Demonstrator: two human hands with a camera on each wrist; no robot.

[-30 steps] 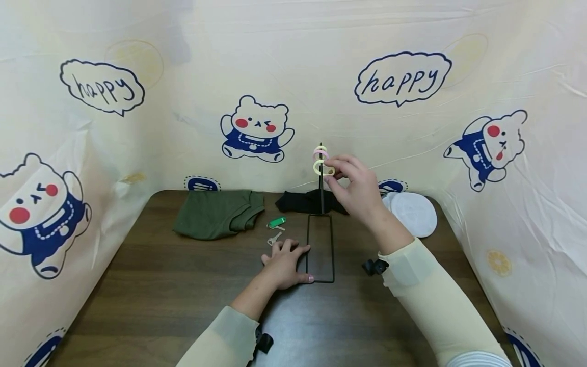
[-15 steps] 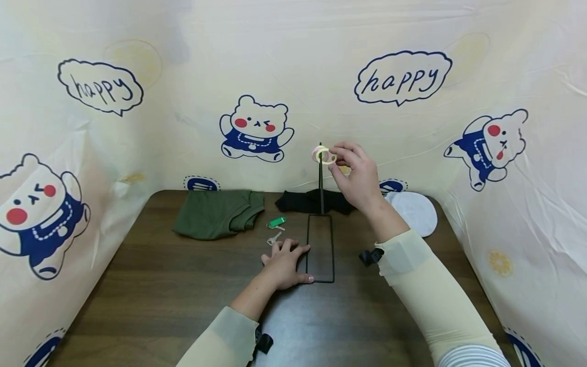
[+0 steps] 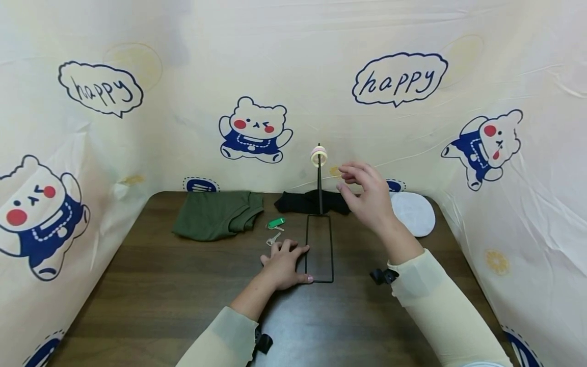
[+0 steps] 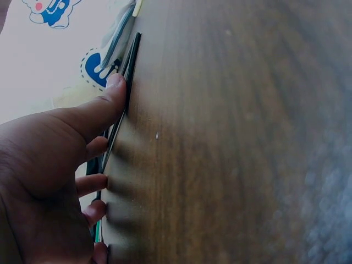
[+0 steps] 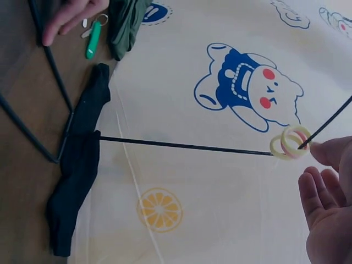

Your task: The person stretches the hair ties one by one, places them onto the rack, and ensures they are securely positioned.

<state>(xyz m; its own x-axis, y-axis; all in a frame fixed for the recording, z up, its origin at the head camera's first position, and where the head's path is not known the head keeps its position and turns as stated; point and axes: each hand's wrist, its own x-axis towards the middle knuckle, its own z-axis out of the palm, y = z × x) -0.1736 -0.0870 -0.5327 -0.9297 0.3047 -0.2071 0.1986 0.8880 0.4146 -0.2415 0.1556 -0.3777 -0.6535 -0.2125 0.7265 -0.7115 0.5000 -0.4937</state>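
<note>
A black wire stand (image 3: 319, 186) has a rectangular base flat on the wooden table and a thin upright post. Several pale yellow and pink rings (image 3: 318, 150) hang together on the arm at its top. My left hand (image 3: 281, 266) rests over the base's left side, fingers spread, with the thumb at the near corner. To the right of the rings my right hand (image 3: 370, 198) is raised, fingers loosely bent and nothing between them. In the right wrist view the thumb (image 5: 330, 153) overlaps the edge of the rings.
Behind the stand lies a folded black cloth (image 3: 293, 202). At the back left is a folded dark green garment (image 3: 215, 216), with keys (image 3: 273, 239) on a green tag (image 3: 276, 223) beside it. A round white item (image 3: 415, 214) sits at the back right.
My right hand has put a yellow ring onto the stand's arm with the others, let it go and drawn back to the right. My left hand has stayed on the base.
</note>
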